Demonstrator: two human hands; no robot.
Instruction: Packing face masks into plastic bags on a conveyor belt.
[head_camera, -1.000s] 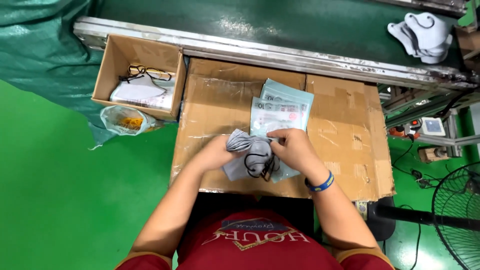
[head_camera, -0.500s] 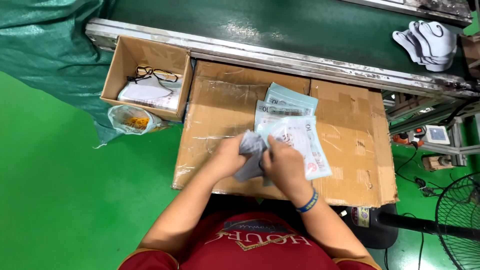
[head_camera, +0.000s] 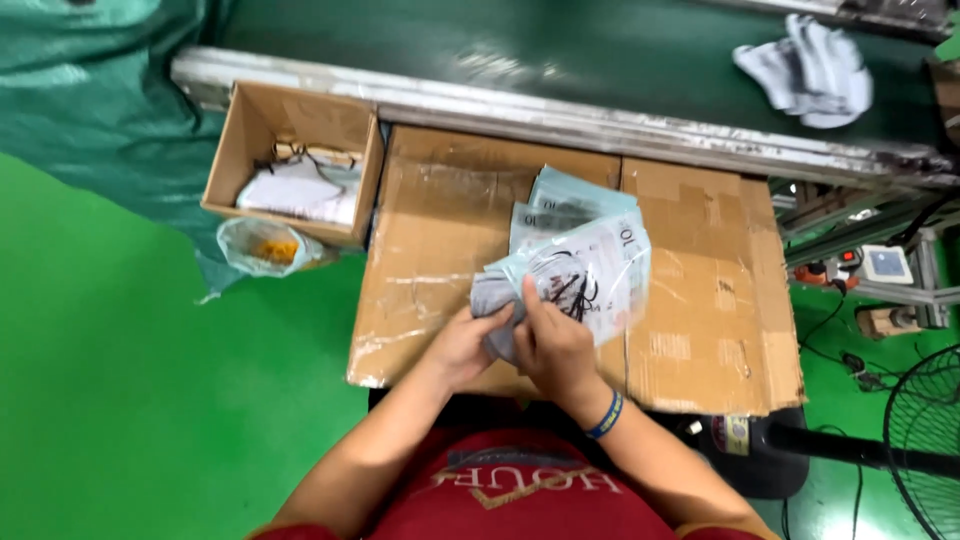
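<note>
A stack of grey face masks (head_camera: 492, 300) with black ear loops sits partly inside a clear plastic packet (head_camera: 600, 268) with pale print. My left hand (head_camera: 462, 345) grips the grey masks at their near left end. My right hand (head_camera: 552, 345) holds the packet's near edge over the masks; a blue band is on that wrist. Both hands hover above the near middle of a flattened cardboard sheet (head_camera: 440, 220) that covers the worktable. More pale green packets (head_camera: 570, 200) lie in a pile just behind the held one.
An open cardboard box (head_camera: 250, 140) with white masks stands at the left, a small plastic bag (head_camera: 262, 246) beside it. A dark conveyor belt (head_camera: 560, 50) runs behind, carrying white masks (head_camera: 812, 70). A fan (head_camera: 925, 440) and cables are at the right.
The grey masks have gone further into the clear packet, which now lifts and tilts to the right. My hands have shifted slightly right and closer together.
</note>
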